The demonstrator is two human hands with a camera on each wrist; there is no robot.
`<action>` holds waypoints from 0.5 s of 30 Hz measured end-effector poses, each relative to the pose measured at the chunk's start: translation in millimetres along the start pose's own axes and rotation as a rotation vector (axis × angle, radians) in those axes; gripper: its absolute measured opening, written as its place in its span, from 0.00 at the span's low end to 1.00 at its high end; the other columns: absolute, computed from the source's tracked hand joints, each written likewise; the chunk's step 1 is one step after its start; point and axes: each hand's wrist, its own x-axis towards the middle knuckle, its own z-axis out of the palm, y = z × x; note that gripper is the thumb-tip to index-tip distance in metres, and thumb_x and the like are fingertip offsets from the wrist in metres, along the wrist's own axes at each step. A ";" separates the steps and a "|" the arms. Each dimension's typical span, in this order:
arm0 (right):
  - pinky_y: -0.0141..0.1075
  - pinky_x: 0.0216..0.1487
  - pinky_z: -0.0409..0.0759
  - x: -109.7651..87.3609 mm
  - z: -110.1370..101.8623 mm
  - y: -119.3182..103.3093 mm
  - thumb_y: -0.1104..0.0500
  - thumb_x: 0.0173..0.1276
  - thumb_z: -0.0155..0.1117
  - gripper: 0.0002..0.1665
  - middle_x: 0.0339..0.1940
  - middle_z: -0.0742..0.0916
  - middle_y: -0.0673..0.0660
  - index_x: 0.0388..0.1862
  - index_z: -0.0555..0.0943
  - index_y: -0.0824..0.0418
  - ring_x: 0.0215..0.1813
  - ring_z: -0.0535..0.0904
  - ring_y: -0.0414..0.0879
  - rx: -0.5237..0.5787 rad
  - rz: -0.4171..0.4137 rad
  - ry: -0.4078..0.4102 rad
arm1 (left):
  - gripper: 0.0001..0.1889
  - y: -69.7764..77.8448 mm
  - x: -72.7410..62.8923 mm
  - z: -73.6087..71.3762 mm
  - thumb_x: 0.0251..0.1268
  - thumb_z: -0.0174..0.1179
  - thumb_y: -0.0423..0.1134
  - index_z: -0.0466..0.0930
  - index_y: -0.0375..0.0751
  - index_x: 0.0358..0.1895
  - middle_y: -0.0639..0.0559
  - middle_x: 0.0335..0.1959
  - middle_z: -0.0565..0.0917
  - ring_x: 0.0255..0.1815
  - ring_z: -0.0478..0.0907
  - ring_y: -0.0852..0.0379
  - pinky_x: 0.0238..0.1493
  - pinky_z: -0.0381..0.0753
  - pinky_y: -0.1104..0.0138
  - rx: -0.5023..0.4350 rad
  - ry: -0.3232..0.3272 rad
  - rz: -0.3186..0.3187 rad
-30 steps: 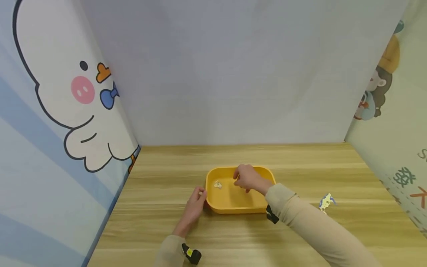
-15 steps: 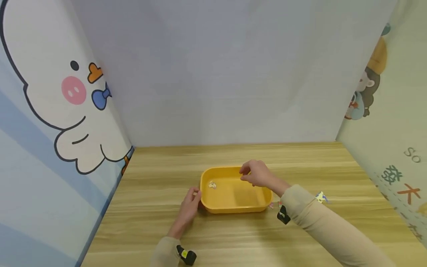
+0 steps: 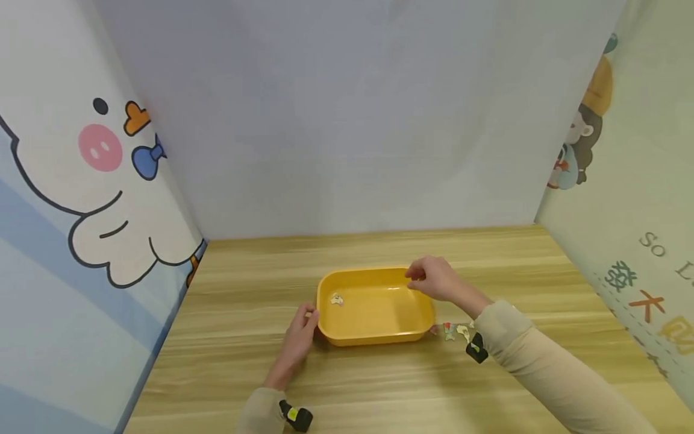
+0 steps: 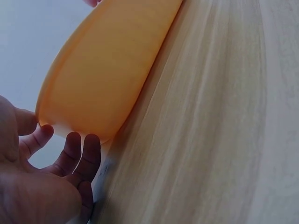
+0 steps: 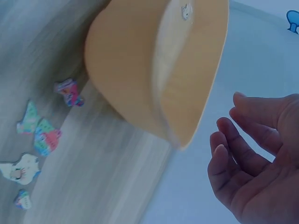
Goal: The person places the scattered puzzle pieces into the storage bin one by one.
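Note:
A yellow plastic tray point(image 3: 374, 304) lies on the wooden table, one small pale cartoon piece point(image 3: 337, 299) inside near its left end. My left hand point(image 3: 300, 334) rests its bent fingertips on the tray's outer left end, thumb right at the rim; in the left wrist view the fingers point(image 4: 72, 148) lie along the wall. Over the tray's right back corner is my right hand point(image 3: 436, 278), loosely curled with nothing between thumb and fingers. On the table right of the tray, several small printed pieces, one red and green point(image 3: 449, 331) and one pale point(image 5: 21, 169), lie partly behind the right wrist.
Black wrist cameras sit on both wrists, the right one point(image 3: 477, 348) low beside the small pieces. A plain pale wall point(image 3: 352, 120) stands behind the table point(image 3: 244, 374). Cartoon-printed panels flank it, a white duck point(image 3: 97, 199) on the left.
My right hand has risen from inside the tray and moved right, to above its right back corner. My left hand stays at the tray's left end. The head view has turned right.

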 end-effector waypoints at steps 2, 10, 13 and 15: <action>0.42 0.39 0.77 -2.9 0.8 5.7 0.64 0.62 0.68 0.10 0.33 0.84 0.54 0.41 0.83 0.68 0.35 0.79 0.47 0.001 0.023 0.001 | 0.10 -0.6 -0.2 -0.5 0.77 0.45 0.41 0.68 0.37 0.47 0.46 0.30 0.73 0.33 0.71 0.49 0.36 0.68 0.62 0.005 0.003 -0.003; 0.39 0.34 0.76 -17.7 -2.1 23.7 0.65 0.62 0.67 0.09 0.29 0.83 0.52 0.39 0.83 0.69 0.30 0.77 0.45 0.008 0.070 0.059 | 0.10 -1.3 -1.0 0.6 0.76 0.45 0.42 0.68 0.38 0.46 0.46 0.31 0.74 0.34 0.72 0.49 0.37 0.68 0.61 -0.003 -0.005 -0.005; 0.39 0.33 0.75 -23.1 -4.9 31.1 0.64 0.62 0.66 0.07 0.26 0.83 0.52 0.37 0.83 0.68 0.29 0.76 0.44 0.002 0.089 0.063 | 0.10 -1.5 -0.9 1.6 0.77 0.45 0.42 0.68 0.38 0.47 0.46 0.32 0.74 0.34 0.71 0.49 0.37 0.68 0.62 -0.005 -0.003 -0.006; 0.39 0.33 0.75 -26.9 -6.1 37.2 0.64 0.63 0.66 0.07 0.26 0.82 0.52 0.36 0.83 0.68 0.29 0.75 0.44 -0.004 0.105 0.050 | 0.10 -1.5 -0.9 2.5 0.76 0.46 0.42 0.68 0.38 0.46 0.46 0.31 0.74 0.34 0.71 0.49 0.37 0.68 0.62 -0.016 0.000 -0.004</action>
